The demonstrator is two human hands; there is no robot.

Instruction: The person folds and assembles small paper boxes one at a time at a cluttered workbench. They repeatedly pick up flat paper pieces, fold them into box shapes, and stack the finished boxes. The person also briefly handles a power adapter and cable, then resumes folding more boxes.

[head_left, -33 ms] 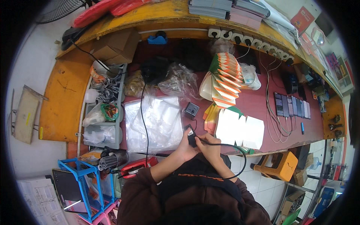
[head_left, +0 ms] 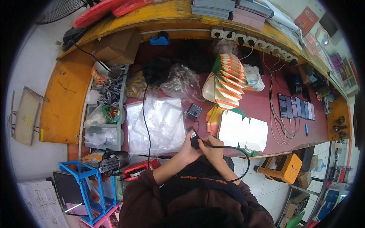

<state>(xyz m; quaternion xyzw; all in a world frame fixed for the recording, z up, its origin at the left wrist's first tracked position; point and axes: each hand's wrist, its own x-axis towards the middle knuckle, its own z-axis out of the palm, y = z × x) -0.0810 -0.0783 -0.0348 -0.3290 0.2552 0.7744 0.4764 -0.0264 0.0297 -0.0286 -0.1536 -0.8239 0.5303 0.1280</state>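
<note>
Black boxy plastic gadget (head_left: 194,141) seems light, stiff imo; I'd grip its sides, left hand (head_left: 189,150) clasping it, right hand (head_left: 213,151) pinching bendy black cable (head_left: 246,154).

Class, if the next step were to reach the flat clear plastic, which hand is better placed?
Probably the left hand: the flat clear plastic lies just to its left. The right hand is farther off and grips the cable. The left would first need to release the black device.

Left hand (head_left: 189,152) and right hand (head_left: 213,152) hold small black device (head_left: 194,140), black cable (head_left: 249,161) looping right, bench (head_left: 260,102) front edge. Clear plastic sleeves (head_left: 157,123) front-left; phones (head_left: 294,108) near right edge.
</note>
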